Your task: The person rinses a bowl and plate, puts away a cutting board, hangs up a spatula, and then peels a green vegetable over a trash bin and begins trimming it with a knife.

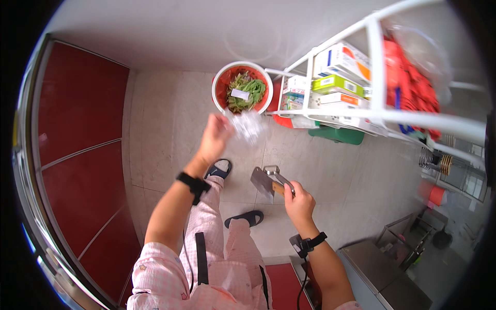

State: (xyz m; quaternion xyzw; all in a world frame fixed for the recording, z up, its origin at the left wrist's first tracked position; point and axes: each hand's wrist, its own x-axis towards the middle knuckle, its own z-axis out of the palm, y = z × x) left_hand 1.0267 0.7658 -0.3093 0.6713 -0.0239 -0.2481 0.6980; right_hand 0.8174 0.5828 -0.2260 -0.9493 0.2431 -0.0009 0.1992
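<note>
My left hand is out over the floor, just on my side of a waste bin. Crumpled clear plastic, blurred by motion, is at its fingertips and overlaps the bin's near rim. Inside the bin, lined in red, lie green leafy vegetable scraps with a white slip on top. My right hand grips a small cleaver by its wooden handle. Along with it, the same hand holds a metal peeler, its head beside the blade.
A white rack with medicine-type boxes and red plastic bags stands right of the bin. Below it is a green container. Red cabinet doors line the left. A dark-topped counter is at lower right.
</note>
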